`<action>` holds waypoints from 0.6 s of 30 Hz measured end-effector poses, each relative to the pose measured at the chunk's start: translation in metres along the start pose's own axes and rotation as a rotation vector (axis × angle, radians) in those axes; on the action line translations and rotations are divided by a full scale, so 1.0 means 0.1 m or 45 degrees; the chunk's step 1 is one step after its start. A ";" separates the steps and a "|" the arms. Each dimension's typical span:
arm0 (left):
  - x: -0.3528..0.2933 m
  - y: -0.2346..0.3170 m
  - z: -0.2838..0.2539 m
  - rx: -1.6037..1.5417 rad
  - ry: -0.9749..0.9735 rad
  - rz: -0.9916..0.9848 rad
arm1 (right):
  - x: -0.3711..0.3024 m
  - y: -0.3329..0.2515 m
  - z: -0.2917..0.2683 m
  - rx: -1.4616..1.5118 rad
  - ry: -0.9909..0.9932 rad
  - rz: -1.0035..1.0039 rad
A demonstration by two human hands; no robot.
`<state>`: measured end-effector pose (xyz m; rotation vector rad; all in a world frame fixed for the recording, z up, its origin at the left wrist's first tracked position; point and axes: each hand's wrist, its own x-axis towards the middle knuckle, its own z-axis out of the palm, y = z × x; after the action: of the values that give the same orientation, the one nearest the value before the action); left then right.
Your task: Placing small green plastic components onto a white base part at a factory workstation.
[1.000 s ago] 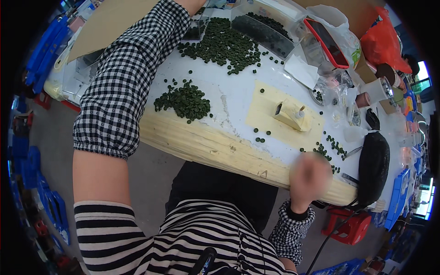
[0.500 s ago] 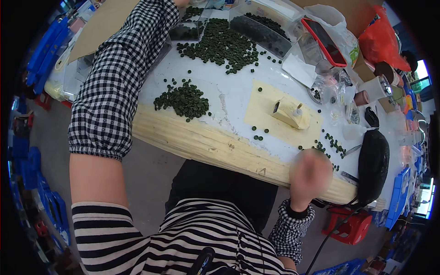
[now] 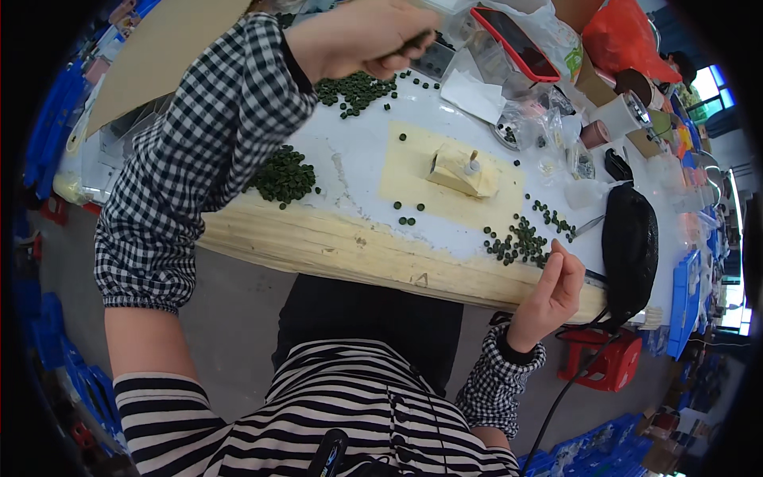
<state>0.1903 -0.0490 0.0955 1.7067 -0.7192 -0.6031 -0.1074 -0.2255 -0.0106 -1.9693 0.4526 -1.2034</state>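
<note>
Over the far side of the table, my left hand (image 3: 362,38) is raised with its fingers closed around a few dark green beads (image 3: 415,44). Its sleeve and palm cover part of the large spread of small round green beads (image 3: 354,94) below. At the table's near right edge, my right hand (image 3: 550,294) has thumb and fingers pinched together, and anything between them is too small to make out. Just beyond its fingertips lies a loose group of the same beads (image 3: 520,242). A heap of beads (image 3: 284,176) sits at the near left, by my left sleeve.
A cream wooden block (image 3: 462,171) with a small upright pin stands on a yellowish sheet (image 3: 401,179). To the right are tweezers (image 3: 588,226), a black pouch (image 3: 629,254) and a thread spool (image 3: 624,115). Behind are a red-cased phone (image 3: 517,44), white paper (image 3: 473,95) and plastic bags.
My left hand has come from the top edge into view, moving right with beads in it. My right hand has drawn back from the bead group, uncovering more of it. The view has swung right.
</note>
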 end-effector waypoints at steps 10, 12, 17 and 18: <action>-0.28 -0.09 2.46 0.929 -0.246 0.904 | 0.05 0.20 -0.23 0.050 0.153 0.118; -0.20 -0.06 2.54 1.041 -0.331 0.894 | 0.08 0.21 -0.28 0.060 0.229 0.149; -0.07 -0.26 2.79 1.225 -0.386 0.969 | 0.08 0.34 -0.38 -0.123 0.288 0.066; -0.06 -0.28 2.81 1.220 -0.385 0.966 | 0.09 0.34 -0.37 -0.165 0.294 0.046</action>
<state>-0.0105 -0.2247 0.0015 1.9620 -1.9756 0.0758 -0.1318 -0.2687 -0.0222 -1.9276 0.6966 -1.4163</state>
